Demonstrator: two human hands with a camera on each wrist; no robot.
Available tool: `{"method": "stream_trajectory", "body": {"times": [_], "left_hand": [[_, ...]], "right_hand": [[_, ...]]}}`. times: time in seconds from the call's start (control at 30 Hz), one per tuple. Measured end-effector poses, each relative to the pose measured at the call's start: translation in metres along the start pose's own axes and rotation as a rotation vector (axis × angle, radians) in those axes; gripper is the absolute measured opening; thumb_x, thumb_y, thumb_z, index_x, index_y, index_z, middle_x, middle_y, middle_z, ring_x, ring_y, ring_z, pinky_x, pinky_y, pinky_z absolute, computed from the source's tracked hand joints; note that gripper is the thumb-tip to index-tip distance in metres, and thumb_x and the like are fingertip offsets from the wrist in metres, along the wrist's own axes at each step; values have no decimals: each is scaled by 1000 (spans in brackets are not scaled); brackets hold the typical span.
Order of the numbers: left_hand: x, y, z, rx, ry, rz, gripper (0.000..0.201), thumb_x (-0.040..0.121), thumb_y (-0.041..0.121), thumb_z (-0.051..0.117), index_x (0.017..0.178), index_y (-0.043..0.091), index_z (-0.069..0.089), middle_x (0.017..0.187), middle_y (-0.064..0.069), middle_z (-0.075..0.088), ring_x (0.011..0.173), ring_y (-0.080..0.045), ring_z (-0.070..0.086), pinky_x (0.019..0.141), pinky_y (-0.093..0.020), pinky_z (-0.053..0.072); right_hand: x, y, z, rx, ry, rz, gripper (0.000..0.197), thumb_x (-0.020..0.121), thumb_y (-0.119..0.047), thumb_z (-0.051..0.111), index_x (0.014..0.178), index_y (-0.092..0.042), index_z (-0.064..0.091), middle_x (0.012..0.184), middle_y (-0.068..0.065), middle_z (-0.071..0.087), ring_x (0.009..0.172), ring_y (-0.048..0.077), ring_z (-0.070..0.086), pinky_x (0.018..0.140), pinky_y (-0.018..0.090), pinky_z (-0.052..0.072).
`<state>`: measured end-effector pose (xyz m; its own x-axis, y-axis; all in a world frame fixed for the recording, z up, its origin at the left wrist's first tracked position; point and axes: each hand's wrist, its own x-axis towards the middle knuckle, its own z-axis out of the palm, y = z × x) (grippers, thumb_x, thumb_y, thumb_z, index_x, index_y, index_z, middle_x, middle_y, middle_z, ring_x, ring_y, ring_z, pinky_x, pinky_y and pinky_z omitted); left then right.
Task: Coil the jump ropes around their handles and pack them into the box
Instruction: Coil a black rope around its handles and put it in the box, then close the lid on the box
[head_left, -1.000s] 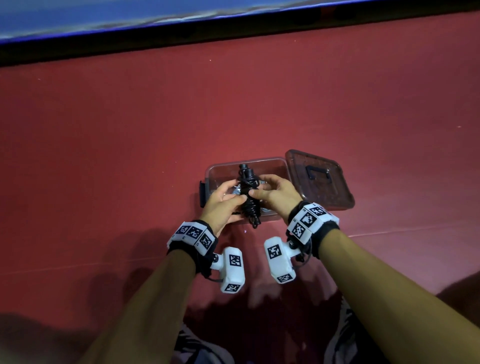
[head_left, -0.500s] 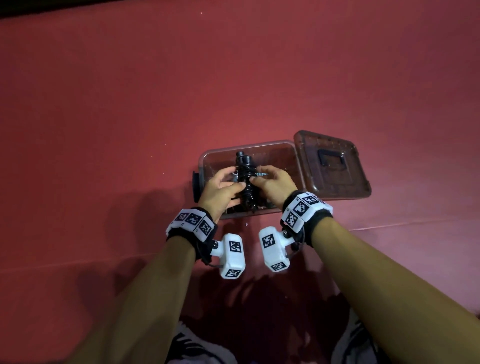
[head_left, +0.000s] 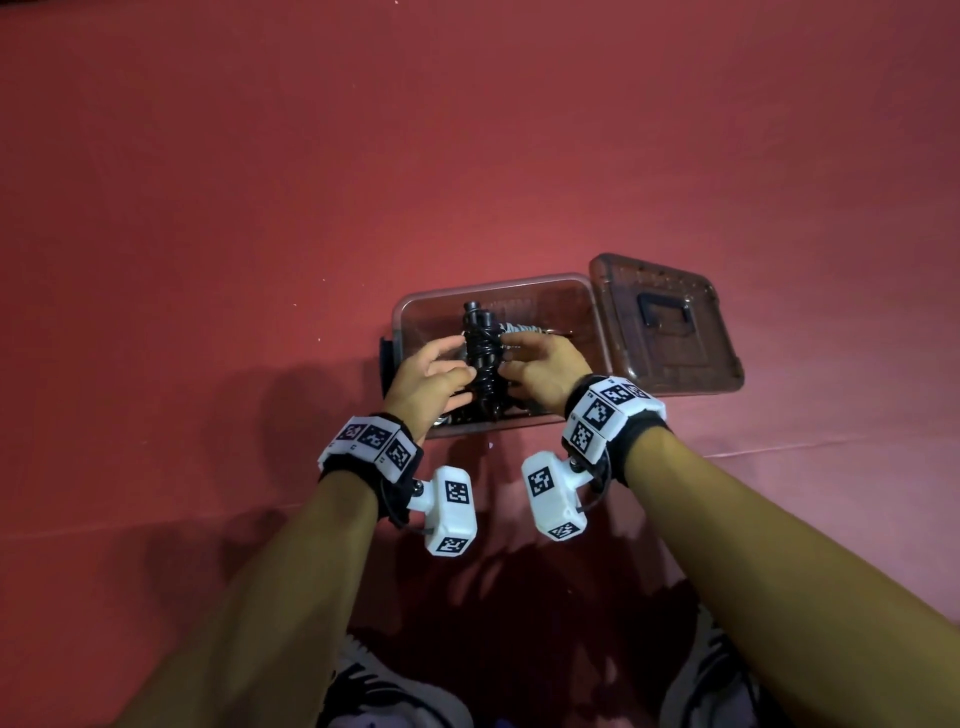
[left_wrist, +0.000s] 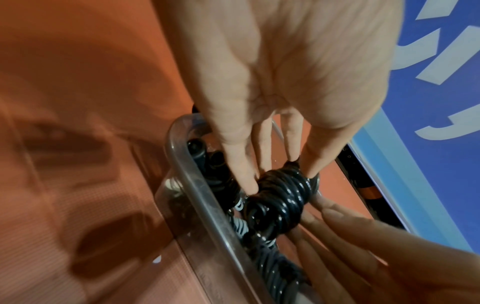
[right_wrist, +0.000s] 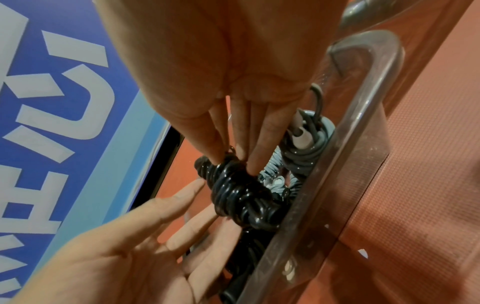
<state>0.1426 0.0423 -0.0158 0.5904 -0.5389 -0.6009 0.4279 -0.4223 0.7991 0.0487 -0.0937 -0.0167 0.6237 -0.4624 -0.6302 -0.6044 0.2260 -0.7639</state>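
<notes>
Box (head_left: 592, 312) nearer now, red mat (head_left: 260, 208).

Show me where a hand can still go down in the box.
Free: the box's bare floor toward the lid, beyond the right hand. Crowded: the near-left end, where both hands press the black coiled rope over other bundles; left hand.
</notes>
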Motion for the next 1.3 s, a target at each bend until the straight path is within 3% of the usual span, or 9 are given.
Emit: {"method": "stream_trajectory", "body": {"times": [0.1,0.2,0.47,0.63,0.73,0.87,1.0,1.17,1.3], "left_hand": [[-2,0,-5,13,16,10,43,97,-1,59,137,13,57,122,-12,61,113,-22,62,98,-37,53],[-6,-1,-5,31,23,23,41,96,-3,59,135,12,59,131,-13,59,117,-21,60,103,-39,51],[-10,5,42,81,-124,47,33,96,-1,60,122,19,63,116,-4,67,106,-14,65,86,-26,55],[-3,9,81,132,-151,63,31,95,-3,60,120,15,64,101,-3,69,100,-14,66,82,-23,55],[6,10,99,188,-167,77,31,94,-1,61,119,16,64,104,-5,67,94,-13,67,81,-24,55],[19,9,123,295,-178,82,30,93,6,66,116,25,63,115,-8,66,91,-18,66,86,-32,56],[31,8,142,409,-161,97,31,92,15,69,114,34,60,109,-1,66,95,-20,68,92,-41,57],[44,10,156,448,-69,119,17,93,20,68,99,31,56,92,-4,66,77,-16,66,73,-36,54],[53,10,164,469,7,114,24,87,34,76,90,29,53,85,-3,63,73,-20,64,70,-39,55]], "right_hand": [[-6,1,-2,47,-9,-40,29,92,8,58,114,-10,64,93,3,64,84,19,62,70,27,55],[-14,4,-9,41,32,-65,24,93,6,57,92,-16,67,85,5,67,76,18,63,65,28,54],[-31,16,-48,-46,220,-110,18,84,-10,67,72,-23,70,65,0,69,59,18,64,64,32,54],[-34,28,-74,-110,337,-112,18,84,-12,63,75,-27,70,72,-5,72,69,17,67,75,31,56],[-35,37,-90,-149,387,-82,24,85,-10,58,73,-29,67,78,-5,72,78,20,69,82,33,57],[-31,49,-110,-194,402,-18,17,83,-10,61,82,-27,65,83,-5,70,86,20,68,89,34,55],[-28,56,-124,-221,384,-1,15,82,-12,67,92,-23,68,81,-7,65,87,17,63,89,29,51],[-22,61,-127,-173,358,-11,20,80,-8,65,79,-27,68,69,-11,63,79,14,62,93,34,54],[-19,67,-129,-174,388,-32,23,83,-7,61,77,-28,68,81,-6,71,90,20,69,91,32,55]]}}
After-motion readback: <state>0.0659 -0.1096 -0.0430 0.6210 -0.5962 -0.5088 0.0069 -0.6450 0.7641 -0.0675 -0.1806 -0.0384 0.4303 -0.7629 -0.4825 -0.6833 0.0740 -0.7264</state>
